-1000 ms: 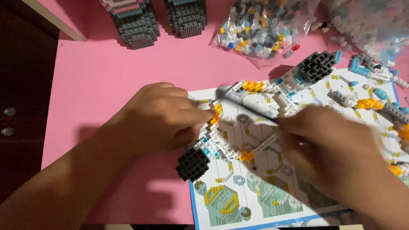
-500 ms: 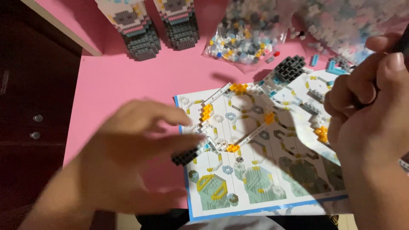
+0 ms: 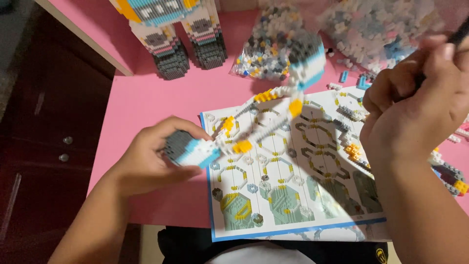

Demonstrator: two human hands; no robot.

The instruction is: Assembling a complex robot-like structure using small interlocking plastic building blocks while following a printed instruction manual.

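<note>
Two hands busy: left hand [image 3: 154, 164] fingers clamp brick assembly [image 3: 244, 134], lifted over instruction sheet [image 3: 293, 195]; right hand [image 3: 415, 112] fingers curled round dark tool [image 3: 459, 34]. Judged: mid-assembly; next needs steady alignment.

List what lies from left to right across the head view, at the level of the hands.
Dark wooden cabinet → left hand gripping the block-built model → instruction sheet → right hand holding a dark tool → loose bricks.

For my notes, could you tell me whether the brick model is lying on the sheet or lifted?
Lifted: the left hand holds the model tilted above the sheet.
</note>
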